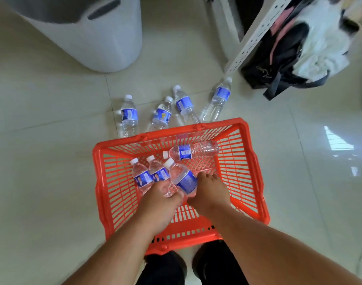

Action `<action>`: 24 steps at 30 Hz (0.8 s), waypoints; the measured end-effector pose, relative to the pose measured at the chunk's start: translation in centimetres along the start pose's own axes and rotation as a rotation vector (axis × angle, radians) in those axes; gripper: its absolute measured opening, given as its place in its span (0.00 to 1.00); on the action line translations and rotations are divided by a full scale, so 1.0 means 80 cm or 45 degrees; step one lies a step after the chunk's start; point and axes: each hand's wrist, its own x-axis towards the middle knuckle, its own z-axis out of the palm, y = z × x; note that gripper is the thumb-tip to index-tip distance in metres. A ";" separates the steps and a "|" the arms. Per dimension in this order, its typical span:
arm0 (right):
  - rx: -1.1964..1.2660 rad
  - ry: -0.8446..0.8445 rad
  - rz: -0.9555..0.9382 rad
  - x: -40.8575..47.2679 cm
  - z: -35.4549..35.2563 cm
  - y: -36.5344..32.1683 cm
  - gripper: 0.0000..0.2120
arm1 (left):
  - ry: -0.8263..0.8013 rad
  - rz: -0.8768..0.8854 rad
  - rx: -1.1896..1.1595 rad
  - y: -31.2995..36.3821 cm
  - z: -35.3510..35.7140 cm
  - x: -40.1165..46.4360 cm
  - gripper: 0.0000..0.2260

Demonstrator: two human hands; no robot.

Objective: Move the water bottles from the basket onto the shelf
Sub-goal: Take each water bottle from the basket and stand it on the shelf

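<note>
A red slatted basket (114,188) sits on the tiled floor in front of me. My left hand (162,195) grips two clear water bottles (149,175) with blue labels inside it, caps pointing away. My right hand (210,192) holds a third bottle (183,175) beside them. One more bottle (193,151) lies on its side at the basket's far end. Several bottles (162,116) stand on the floor just beyond the basket. A white perforated shelf upright (256,36) rises at the upper right.
A large grey and white bin (89,33) stands at the upper left. A black bag (283,58) with white cloth sits under the shelf at the upper right. My dark shoes (215,262) are below the basket's near edge.
</note>
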 end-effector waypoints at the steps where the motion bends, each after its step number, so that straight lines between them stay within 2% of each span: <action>1: 0.028 0.001 -0.008 -0.025 -0.029 -0.004 0.31 | 0.009 0.003 -0.012 0.017 -0.013 -0.027 0.15; 4: 0.131 0.012 -0.032 -0.109 -0.130 -0.018 0.30 | 0.025 0.043 -0.028 0.072 -0.052 -0.111 0.25; 6: 0.204 0.030 -0.041 -0.170 -0.203 -0.029 0.30 | 0.040 0.094 -0.034 0.111 -0.078 -0.174 0.26; 8: 0.276 0.073 -0.073 -0.231 -0.279 -0.042 0.28 | 0.085 0.148 -0.030 0.162 -0.108 -0.246 0.23; 12: 0.404 0.157 -0.143 -0.344 -0.417 -0.063 0.24 | 0.191 0.239 -0.109 0.256 -0.159 -0.387 0.10; 16: 0.499 0.265 -0.251 -0.438 -0.525 -0.065 0.25 | 0.286 0.336 -0.163 0.317 -0.181 -0.504 0.23; 24: 0.504 0.399 -0.590 -0.560 -0.673 -0.036 0.20 | 0.526 0.517 -0.187 0.388 -0.173 -0.668 0.26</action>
